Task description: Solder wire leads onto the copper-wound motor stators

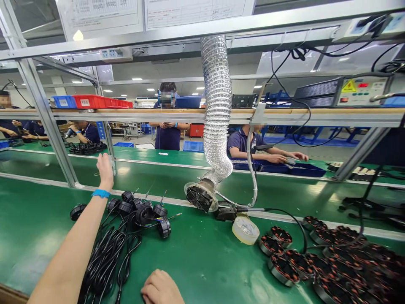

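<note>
My left hand (106, 171), with a blue band at its wrist, reaches out over the green bench beside a metal upright. Its fingers are curled around something small, partly clear, that I cannot make out. Below that arm lie several black round caps (145, 214) with coloured wire ends, joined to a bundle of black cables (106, 264). My right hand (161, 288) rests at the near edge of the view, to the right of the cables. Its fingers are bent inward, and whatever they may hold is hidden.
A fan (200, 197) on a silver duct (218, 101) hangs mid-bench, by a roll of clear tape (246, 230). Several copper-wound stators (283, 268) cover the right side. A shelf carries red bins (101, 102) and a powered box (362, 90). Co-workers sit and stand beyond.
</note>
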